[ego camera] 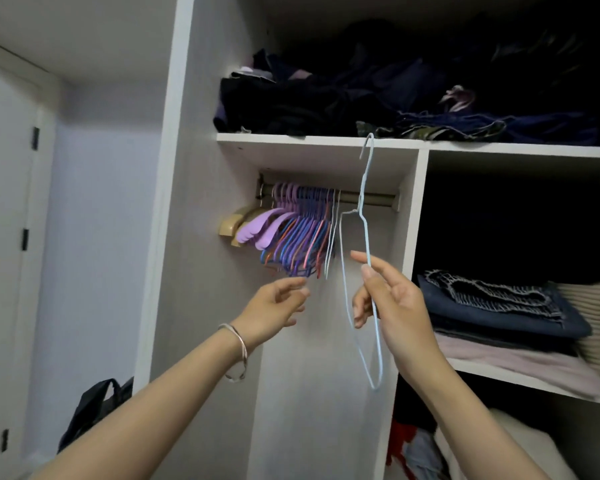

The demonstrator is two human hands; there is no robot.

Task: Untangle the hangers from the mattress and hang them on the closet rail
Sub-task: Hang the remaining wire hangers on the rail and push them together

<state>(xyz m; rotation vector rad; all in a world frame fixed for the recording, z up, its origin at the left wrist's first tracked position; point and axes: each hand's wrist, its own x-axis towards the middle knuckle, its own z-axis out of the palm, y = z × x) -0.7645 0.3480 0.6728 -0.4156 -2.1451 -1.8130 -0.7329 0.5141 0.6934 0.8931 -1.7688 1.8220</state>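
Note:
My right hand (pixel 392 303) pinches a light-blue wire hanger (pixel 364 188) by one side wire and holds it upright. Its hook reaches up in front of the shelf edge, above the closet rail (pixel 374 198). Several hangers (pixel 291 237), beige, lilac, blue and orange, hang bunched at the rail's left end. A thin wire hanger (pixel 331 244) hangs at their right. My left hand (pixel 278 306), with a bracelet at the wrist, is raised below that bunch with loosely bent fingers and holds nothing. The mattress is out of view.
The white closet has a top shelf (pixel 312 142) piled with dark clothes (pixel 395 95). Folded jeans and knitwear (pixel 499 306) fill the right compartments. A black bag (pixel 94 410) sits low at the left, beside a white door (pixel 4 237).

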